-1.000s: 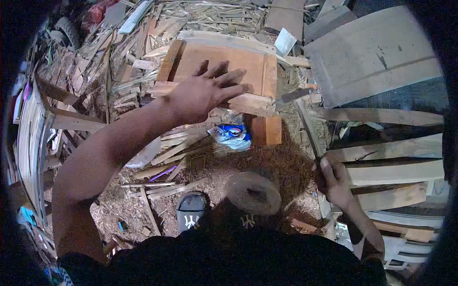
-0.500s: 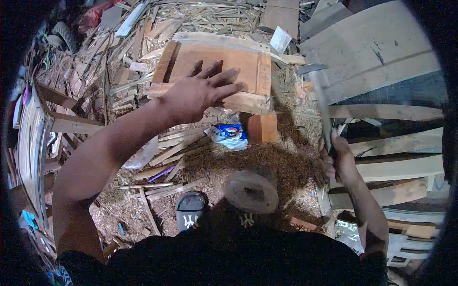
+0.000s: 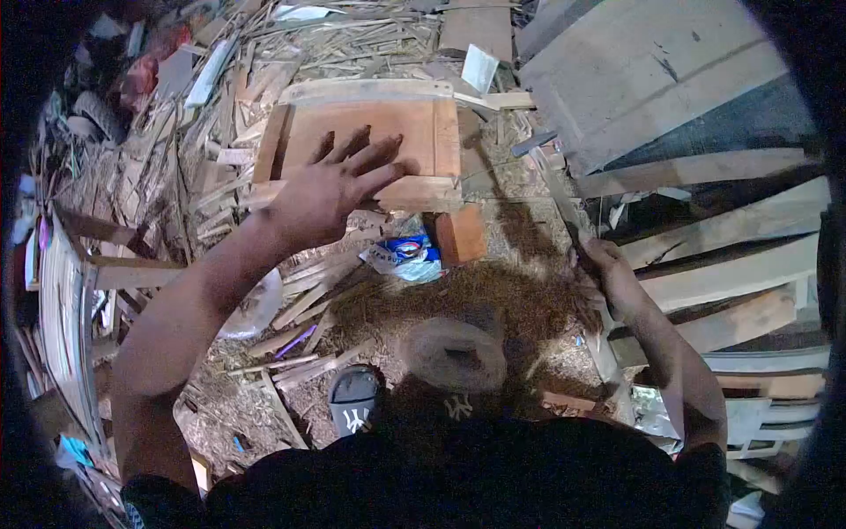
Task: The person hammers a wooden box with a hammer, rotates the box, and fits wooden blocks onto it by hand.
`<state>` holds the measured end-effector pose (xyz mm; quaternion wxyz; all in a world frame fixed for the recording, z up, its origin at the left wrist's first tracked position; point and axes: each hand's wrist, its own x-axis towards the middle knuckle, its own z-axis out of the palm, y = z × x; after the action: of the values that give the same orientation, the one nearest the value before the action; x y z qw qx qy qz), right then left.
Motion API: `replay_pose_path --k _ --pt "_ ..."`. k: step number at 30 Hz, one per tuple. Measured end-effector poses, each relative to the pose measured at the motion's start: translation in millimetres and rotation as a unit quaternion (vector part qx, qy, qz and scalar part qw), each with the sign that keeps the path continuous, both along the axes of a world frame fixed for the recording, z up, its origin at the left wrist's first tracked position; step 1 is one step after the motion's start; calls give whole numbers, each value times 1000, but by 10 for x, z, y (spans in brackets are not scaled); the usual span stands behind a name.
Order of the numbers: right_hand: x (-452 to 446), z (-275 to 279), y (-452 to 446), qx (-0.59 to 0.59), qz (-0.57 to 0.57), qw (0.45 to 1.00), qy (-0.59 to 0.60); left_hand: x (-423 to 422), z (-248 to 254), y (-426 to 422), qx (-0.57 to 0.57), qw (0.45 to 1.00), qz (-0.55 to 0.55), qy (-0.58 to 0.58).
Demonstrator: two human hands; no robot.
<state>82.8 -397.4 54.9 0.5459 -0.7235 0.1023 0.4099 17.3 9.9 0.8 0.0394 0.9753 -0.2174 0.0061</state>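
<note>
My left hand (image 3: 322, 198) is spread over the near side of a framed wooden panel (image 3: 401, 132), fingers apart and pointing away from me. Whether the palm presses on the wood I cannot tell. On the right, my right hand (image 3: 608, 264) is wrapped round the lower handle of a hammer (image 3: 555, 189). Its metal head points up and away, to the right of the panel. Just below the panel's near edge stands a reddish-brown wood block (image 3: 461, 235), beside a blue and white plastic packet (image 3: 410, 256).
Wood strips (image 3: 370, 44) and shavings cover the ground. Curved slats (image 3: 740, 273) and a large board (image 3: 652, 79) lie along the right. A wooden frame (image 3: 132, 278) stands left. A round translucent object (image 3: 454, 353) and a dark slipper (image 3: 357, 397) are near me.
The view has shifted, so the panel and packet appear farther left. The hammer, blurred before, is sharper and tilts more to the left. My left hand remains spread over the panel.
</note>
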Motion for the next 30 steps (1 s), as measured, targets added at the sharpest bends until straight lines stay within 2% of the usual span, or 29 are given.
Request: replay_pose_path --k 7,13,15,19,21,23,24,28,30 --pt "-92 -102 -76 26 26 999 17 -10 82 -24 11 1000 4 19" --pt "-93 -133 -58 -30 76 997 13 32 52 -34 -1 999 3 34" --pt "-85 -256 -66 -59 129 987 -71 28 61 -32 9 999 2 32" --pt "-15 -577 -174 -82 148 984 -48 23 7 -5 6 1000 -6 -2" --pt "-17 -819 -201 -224 217 920 -238 21 40 -2 16 1000 -3 4" --pt "164 -1169 -323 -198 247 914 -255 25 54 -14 24 1000 1 8" --pt "234 -1194 -296 -172 271 908 -271 32 46 -18 35 999 2 5" --pt "357 -1256 -244 -128 254 917 -281 12 24 -26 37 999 9 -5" --pt "371 -1375 -225 -235 324 766 -502 4 -1 -35 31 999 15 -13"
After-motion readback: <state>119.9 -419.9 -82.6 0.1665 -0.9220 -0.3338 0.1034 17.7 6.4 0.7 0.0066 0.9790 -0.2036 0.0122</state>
